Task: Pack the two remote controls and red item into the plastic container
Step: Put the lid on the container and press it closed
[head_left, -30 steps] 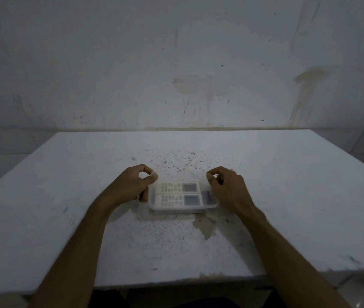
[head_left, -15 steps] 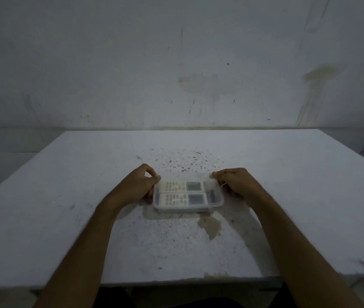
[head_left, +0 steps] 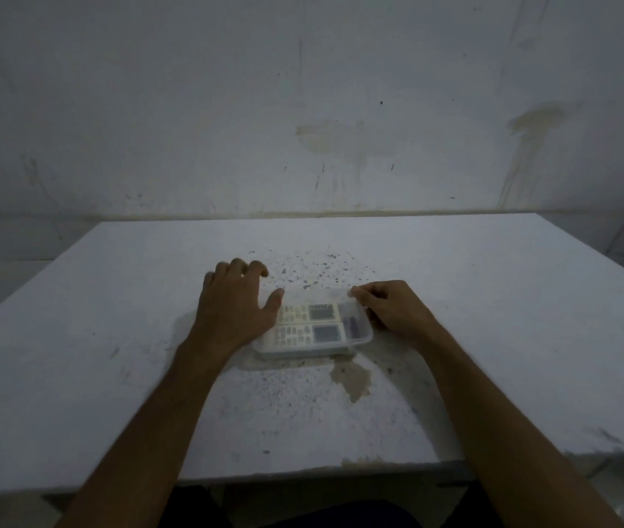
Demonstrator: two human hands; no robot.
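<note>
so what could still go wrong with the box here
The left hand lies flat over the left end of the box while the right hand pinches only its far right corner, so uneven pressure might tip or slide it. The two remotes fill it side by side, so a lid could sit proud. The red item cannot be made out.

The plastic container (head_left: 356, 339) sits on the table (head_left: 74, 356), near its middle. Two remote controls (head_left: 308, 323) lie inside, side by side, one behind the other. The left hand (head_left: 236, 306) rests flat over the container's left end; the right hand (head_left: 390, 314) pinches its right rear corner.
</note>
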